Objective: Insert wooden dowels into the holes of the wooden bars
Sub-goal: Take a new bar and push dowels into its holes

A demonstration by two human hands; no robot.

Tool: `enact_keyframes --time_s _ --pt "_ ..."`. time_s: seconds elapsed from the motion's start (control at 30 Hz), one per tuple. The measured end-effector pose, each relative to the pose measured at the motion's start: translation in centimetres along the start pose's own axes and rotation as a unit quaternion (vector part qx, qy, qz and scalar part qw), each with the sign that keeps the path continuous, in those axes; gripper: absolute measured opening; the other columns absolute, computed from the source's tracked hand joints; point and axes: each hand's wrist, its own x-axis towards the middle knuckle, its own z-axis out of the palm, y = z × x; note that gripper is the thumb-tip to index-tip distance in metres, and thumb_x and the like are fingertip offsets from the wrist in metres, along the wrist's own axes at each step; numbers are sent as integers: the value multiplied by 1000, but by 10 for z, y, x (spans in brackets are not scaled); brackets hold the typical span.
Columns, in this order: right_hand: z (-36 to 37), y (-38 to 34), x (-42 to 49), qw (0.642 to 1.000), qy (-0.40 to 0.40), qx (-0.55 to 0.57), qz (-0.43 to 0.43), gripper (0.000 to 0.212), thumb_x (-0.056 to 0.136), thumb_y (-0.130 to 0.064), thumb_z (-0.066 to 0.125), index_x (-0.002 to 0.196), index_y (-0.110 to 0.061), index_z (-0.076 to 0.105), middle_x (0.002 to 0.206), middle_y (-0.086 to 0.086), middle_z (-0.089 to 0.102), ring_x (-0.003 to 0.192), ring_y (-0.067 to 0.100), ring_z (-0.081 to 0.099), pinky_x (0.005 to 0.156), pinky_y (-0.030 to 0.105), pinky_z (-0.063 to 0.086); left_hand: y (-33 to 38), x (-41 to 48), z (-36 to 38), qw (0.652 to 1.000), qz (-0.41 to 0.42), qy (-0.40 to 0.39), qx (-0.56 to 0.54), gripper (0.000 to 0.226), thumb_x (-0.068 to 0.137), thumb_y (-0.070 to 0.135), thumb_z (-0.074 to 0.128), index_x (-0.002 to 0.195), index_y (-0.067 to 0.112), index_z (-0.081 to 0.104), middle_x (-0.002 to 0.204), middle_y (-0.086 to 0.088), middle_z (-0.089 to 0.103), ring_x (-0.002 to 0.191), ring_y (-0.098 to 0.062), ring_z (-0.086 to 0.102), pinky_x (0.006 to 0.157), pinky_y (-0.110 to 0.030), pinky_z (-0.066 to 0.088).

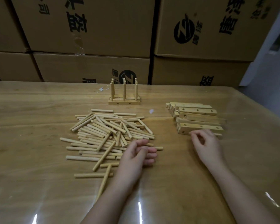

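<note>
The loose dowels (107, 131) lie in a crossed heap at centre-left of the table (31, 110). They are plain, pale, round wooden rods of one length with blunt ends. The wooden bars (199, 120) are stacked flat to the right of the heap. Each is a square-section strip with round holes drilled in its side face. Behind the heap stands an assembled unit (124, 103) of several bars set side by side, with upright dowels (124, 91) seated in three rows. Two side holes show on its front bar. The table is wood-grained under a glossy clear cover that reflects the lights. The left hand (136, 156) rests at the right edge of the heap with its fingers curled over dowel ends. Whether it grasps a dowel cannot be determined. The right hand (207, 147) lies at the near edge of the bar stack, fingers loosely curled and grasping nothing. Closed cardboard boxes (90, 26) with black print are stacked behind the table, their contents hidden.
</note>
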Motion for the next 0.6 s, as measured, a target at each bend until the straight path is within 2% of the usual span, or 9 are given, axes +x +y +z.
enact_keyframes --time_s 0.07,0.17,0.3,0.47,0.6 --pt "2 4 4 996 42 -69 -34 19 88 -15 57 105 -17 66 107 -1 57 106 20 45 81 27 34 -1 0 0 1000 1 -1 -1 15 97 3 44 102 9 56 79 -4 74 74 -15 70 62 -23 57" --pt "7 7 7 990 8 -139 -31 38 87 -21 59 125 -24 55 128 -2 50 117 21 32 93 39 36 0 -1 -1 1000 2 -1 -9 15 97 3 44 104 8 56 79 -6 74 74 -17 70 63 -24 57" --pt "8 10 8 987 -8 -159 -8 49 87 -20 59 134 -24 46 135 -3 46 120 21 30 97 41 36 4 -3 -2 1000 -3 -5 -25 15 97 2 44 107 4 56 81 -10 72 74 -18 70 64 -24 56" --pt "9 10 9 993 -34 -112 25 52 86 -14 61 135 -19 44 134 0 36 115 24 44 99 39 42 4 -4 -3 1000 -6 -9 -25 17 97 3 44 109 5 56 83 -10 73 77 -19 70 69 -27 57" --pt "8 11 10 996 -11 -76 33 37 86 -11 62 122 -15 55 127 2 36 99 23 55 91 41 48 2 -3 -3 1000 -6 -11 -21 17 97 3 43 108 6 56 82 -9 73 78 -20 70 67 -26 57"
